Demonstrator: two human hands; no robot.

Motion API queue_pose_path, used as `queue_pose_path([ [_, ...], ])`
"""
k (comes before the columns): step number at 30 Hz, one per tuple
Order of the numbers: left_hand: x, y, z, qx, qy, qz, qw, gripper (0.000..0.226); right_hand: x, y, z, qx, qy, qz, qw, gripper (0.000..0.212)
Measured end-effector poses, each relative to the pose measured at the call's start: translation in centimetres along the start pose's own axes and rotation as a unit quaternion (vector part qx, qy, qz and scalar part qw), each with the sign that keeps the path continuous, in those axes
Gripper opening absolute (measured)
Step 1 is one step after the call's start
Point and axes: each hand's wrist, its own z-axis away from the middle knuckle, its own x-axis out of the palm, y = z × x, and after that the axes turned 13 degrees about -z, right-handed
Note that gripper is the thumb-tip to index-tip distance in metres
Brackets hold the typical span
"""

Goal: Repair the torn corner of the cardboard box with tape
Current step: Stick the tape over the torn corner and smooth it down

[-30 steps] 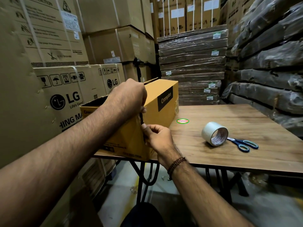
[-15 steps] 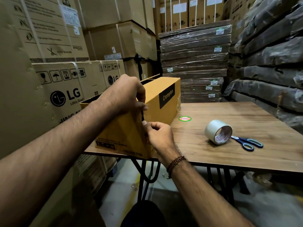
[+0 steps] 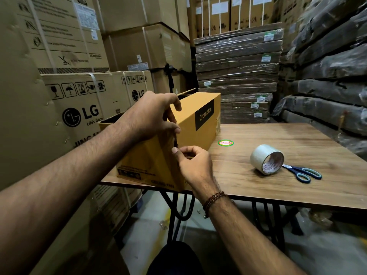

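My left hand (image 3: 153, 114) pinches the top of the box's (image 3: 198, 118) torn corner (image 3: 175, 142) while my right hand (image 3: 193, 165) pinches it just below; I should press both edges flush before taping. The tape roll (image 3: 265, 158) lies on the bench (image 3: 297, 147), well right of my grip

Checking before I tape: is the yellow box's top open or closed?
Open: the yellow box shows a dark interior at its left rim, and a flap stands up at the back.
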Motion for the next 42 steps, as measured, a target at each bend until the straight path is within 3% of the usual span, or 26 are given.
queue_pose_path([
  [10,0.1,0.0,0.2,0.010,0.008,0.000,1.000,0.050,-0.4,0.4,0.9,-0.082,0.008,0.053,0.995,0.022],
  [25,0.8,-0.2,0.2,0.004,0.023,0.011,1.000,0.044,-0.7,0.6,0.8,-0.027,0.015,0.026,0.999,0.024],
  [27,0.7,-0.2,0.2,0.004,0.021,0.012,1.000,0.044,-0.7,0.0,1.9,-0.085,0.062,0.078,0.991,0.043],
  [29,0.7,-0.2,0.2,0.005,0.021,0.010,1.000,0.045,-0.4,-0.4,3.4,-0.203,0.118,0.135,0.963,0.062],
  [31,0.6,-0.2,0.2,0.005,0.019,0.009,1.000,0.045,0.1,-0.7,4.6,-0.308,0.139,0.163,0.927,0.067],
  [33,0.5,-0.1,0.3,0.005,0.015,0.011,1.000,0.046,0.8,-0.9,5.0,-0.339,0.136,0.161,0.917,0.067],
  [42,0.6,-0.2,0.4,-0.004,0.013,0.027,1.000,0.044,2.1,-0.6,3.7,-0.232,0.070,0.109,0.964,0.065],
])
